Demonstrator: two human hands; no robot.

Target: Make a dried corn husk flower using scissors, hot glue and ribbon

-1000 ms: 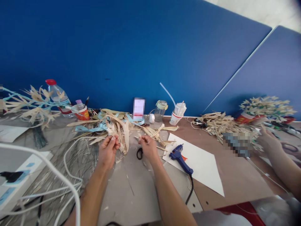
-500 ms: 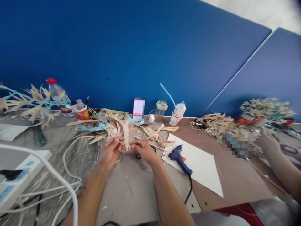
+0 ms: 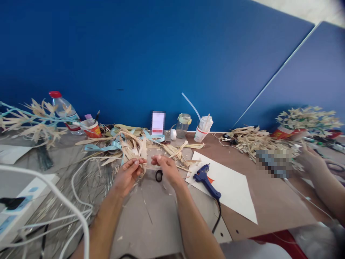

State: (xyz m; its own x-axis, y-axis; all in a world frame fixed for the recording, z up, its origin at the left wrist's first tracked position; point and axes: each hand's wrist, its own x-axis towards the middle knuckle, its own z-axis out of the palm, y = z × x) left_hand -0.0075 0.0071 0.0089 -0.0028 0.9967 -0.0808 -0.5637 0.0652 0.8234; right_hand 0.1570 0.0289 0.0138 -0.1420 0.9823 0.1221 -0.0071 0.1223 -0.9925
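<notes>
My left hand (image 3: 129, 172) pinches a dried corn husk strip (image 3: 143, 163) between thumb and fingertips, in front of the heap of husks. Just to its right is my right hand (image 3: 165, 166), its fingers curled and drawn together; whether anything thin is between them I cannot make out. Below the right fingers lie scissors, with one black handle loop (image 3: 159, 176) showing. Light blue ribbon (image 3: 114, 145) winds through the husk pile (image 3: 132, 146) behind my hands. Thin wires (image 3: 107, 176) are spread over the table left of my left hand.
A blue glue gun (image 3: 207, 181) rests on white paper (image 3: 234, 190) to the right. Behind stand a phone (image 3: 157, 123), a glass jar (image 3: 183, 126) and a paper cup (image 3: 201, 133). A power strip (image 3: 20, 212) with cables lies left. Another person's hand (image 3: 309, 162) is at far right.
My right hand has come away from the husk strip and lifted slightly, uncovering the scissors' handle. The raised strip between my hands has dropped or folded down. My left hand keeps its pinch.
</notes>
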